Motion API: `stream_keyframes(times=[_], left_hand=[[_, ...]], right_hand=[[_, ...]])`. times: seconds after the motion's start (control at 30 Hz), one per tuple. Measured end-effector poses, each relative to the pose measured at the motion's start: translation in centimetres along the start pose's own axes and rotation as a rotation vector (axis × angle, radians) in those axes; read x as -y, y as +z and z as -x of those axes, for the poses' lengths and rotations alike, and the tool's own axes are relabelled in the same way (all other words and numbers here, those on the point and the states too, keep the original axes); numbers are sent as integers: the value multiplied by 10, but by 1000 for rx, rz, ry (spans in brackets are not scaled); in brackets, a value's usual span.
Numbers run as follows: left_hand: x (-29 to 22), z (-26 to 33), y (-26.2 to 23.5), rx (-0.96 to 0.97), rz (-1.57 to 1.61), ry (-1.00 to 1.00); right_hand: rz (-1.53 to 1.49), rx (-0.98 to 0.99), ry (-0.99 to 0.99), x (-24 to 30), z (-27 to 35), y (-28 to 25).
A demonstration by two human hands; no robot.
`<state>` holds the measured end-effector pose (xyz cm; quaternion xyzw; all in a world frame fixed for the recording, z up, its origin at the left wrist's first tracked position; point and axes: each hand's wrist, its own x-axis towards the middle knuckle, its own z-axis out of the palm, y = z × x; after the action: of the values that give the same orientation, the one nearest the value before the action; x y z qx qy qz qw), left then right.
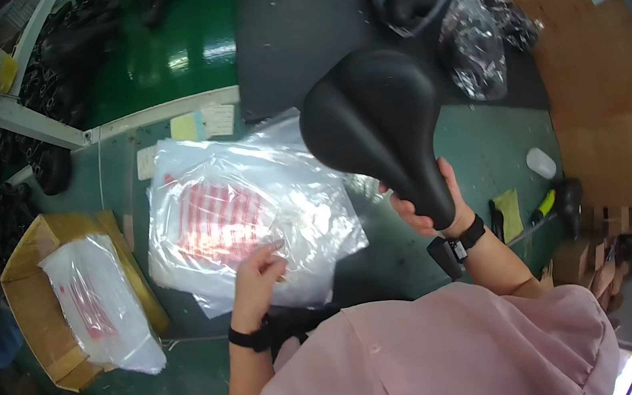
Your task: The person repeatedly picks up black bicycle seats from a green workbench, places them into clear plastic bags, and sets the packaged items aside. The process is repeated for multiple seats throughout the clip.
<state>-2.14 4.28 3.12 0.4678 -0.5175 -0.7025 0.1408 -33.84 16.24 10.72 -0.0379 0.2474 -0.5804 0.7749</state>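
Observation:
A black bicycle saddle (377, 112) is held up over the bench by my right hand (434, 201), its fingers wrapped round the narrow nose. The wide rear of the saddle points away from me. A stack of clear plastic bags (312, 230) with red striped printing lies flat in front of me. Over the near part of that stack is my left hand (261, 278), thumb and fingers drawn together in a pinch at the top bag's film. How much film is between the fingertips is hard to see.
On the left stands an open cardboard box (24, 279) with more plastic bags (93, 309). Saddles wrapped in clear plastic (476, 45) sit on a black mat (293, 31) at the far right. Past the mat rises a brown board (601, 101). A yellow-green cutter (545, 206) lies at right.

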Motion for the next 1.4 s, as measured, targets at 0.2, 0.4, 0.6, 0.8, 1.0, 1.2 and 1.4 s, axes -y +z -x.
stream_keyframes(times=[0.2, 0.4, 0.6, 0.8, 1.0, 1.2, 1.4], left_hand=[[-9, 4, 18, -332, -400, 193], [13, 10, 37, -240, -105, 178], [4, 6, 44, -162, -287, 132], [-1, -8, 44, -139, -294, 93], [-3, 29, -49, -263, 636, 168], [-38, 30, -45, -352, 199, 279], [-8, 10, -13, -167, 89, 483]], right_hand=[[1692, -881, -409, -35, 55, -51], [708, -586, -147, -62, 53, -68], [628, -398, -132, -76, 31, -14], [612, -286, -190, -122, -62, 1], [775, -504, -210, -98, -72, -22], [1106, -508, -595, -68, -26, -3], [1640, -242, -491, -76, -25, 50]])
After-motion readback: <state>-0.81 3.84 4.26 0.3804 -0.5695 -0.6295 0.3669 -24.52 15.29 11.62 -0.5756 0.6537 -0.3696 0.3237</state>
